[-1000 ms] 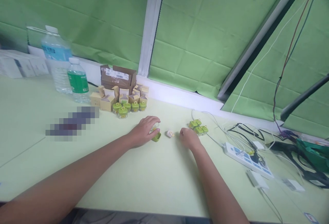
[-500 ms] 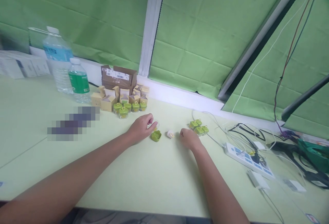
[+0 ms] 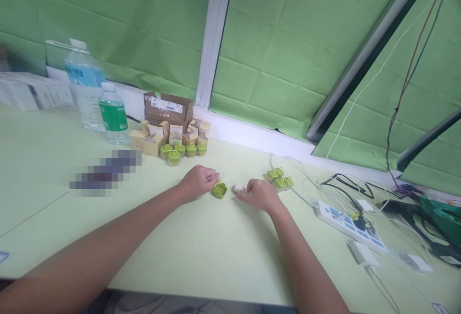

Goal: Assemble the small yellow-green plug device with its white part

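Note:
My left hand is closed in a pinch on a small clear plastic piece, perhaps a container base; the fingers hide part of it. Just below it, a green flower-shaped lid lies hollow side up on the table. To the right of the lid is a small white piece, too small to make out exactly. Beside that piece, my right hand has thumb and fingers apart, the fingertips close to it. Whether they touch it I cannot tell.
Several green-lidded clear containers stand before opened small cardboard boxes and a brown carton. More green-lidded containers are right of my right hand. Water bottles stand at left; a power strip and cables lie at right.
My right hand has moved slightly left and its fingers have opened beside the white piece. My left hand stays near the green lid, its fingers now pinching the clear piece.

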The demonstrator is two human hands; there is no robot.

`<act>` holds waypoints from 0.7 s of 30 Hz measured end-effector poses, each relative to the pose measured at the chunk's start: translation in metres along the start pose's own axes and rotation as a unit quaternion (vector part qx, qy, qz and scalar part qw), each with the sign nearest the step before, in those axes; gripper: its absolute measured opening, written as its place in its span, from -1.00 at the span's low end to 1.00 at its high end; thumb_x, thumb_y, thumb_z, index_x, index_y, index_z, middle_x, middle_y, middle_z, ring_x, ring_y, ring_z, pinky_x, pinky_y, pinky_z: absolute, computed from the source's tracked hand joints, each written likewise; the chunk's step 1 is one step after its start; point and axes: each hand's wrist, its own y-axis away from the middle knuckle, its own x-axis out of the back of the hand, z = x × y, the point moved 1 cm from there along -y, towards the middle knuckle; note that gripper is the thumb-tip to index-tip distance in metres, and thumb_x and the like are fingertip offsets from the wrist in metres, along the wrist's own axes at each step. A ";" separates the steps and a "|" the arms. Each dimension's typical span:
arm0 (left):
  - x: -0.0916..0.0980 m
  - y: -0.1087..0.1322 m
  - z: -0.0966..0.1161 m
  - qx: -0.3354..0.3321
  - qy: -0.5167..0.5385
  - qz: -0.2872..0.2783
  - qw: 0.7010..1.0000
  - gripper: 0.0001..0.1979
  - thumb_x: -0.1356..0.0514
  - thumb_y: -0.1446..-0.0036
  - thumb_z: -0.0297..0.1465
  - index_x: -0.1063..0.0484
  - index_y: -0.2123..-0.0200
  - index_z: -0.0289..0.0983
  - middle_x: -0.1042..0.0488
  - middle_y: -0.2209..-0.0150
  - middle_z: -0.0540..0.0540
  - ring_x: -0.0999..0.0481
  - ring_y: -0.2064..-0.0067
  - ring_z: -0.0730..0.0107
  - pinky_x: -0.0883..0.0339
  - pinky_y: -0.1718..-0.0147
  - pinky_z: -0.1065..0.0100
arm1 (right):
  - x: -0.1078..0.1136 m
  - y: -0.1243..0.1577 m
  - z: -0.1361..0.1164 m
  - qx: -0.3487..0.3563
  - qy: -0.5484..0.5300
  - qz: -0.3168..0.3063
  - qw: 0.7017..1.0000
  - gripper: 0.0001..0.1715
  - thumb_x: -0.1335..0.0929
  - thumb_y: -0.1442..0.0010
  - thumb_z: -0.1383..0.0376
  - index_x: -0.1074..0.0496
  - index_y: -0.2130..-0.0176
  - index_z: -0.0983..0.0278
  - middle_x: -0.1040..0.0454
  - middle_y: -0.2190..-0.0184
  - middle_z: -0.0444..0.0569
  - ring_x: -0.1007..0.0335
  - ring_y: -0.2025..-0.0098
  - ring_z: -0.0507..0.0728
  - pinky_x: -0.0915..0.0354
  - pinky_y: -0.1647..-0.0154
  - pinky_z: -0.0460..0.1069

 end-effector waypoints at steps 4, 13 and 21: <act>-0.001 0.000 -0.003 0.001 -0.009 -0.020 1.000 -0.57 -0.08 -0.18 -0.33 0.13 0.60 -0.22 0.16 0.61 0.11 0.09 0.55 0.50 0.14 0.51 0.32 | -0.011 -0.003 -0.003 0.008 0.048 0.025 0.999 -0.63 -0.48 -0.03 -0.03 -0.49 0.41 0.21 -0.56 0.42 -0.02 -0.46 0.34 0.15 -0.07 0.45 -0.05; -0.002 0.001 0.000 -0.005 -0.015 -0.044 0.999 -0.57 -0.08 -0.19 -0.34 0.12 0.60 -0.22 0.14 0.63 0.12 0.08 0.56 0.49 0.16 0.51 0.32 | -0.008 0.000 -0.008 0.035 -0.002 0.052 0.998 -0.68 -0.38 -0.16 0.08 -0.45 0.50 0.22 -0.54 0.49 -0.04 -0.40 0.42 0.10 -0.09 0.44 -0.06; 0.006 -0.001 0.005 0.001 -0.035 -0.026 0.999 -0.71 -0.12 -0.22 -0.29 -0.18 0.52 -0.22 -0.21 0.56 0.08 -0.23 0.48 0.43 -0.10 0.45 0.34 | -0.003 -0.005 -0.005 0.054 -0.153 0.137 0.977 -0.64 -0.30 -0.26 0.07 -0.35 0.47 0.22 -0.44 0.57 -0.16 -0.29 0.53 0.03 -0.08 0.47 -0.08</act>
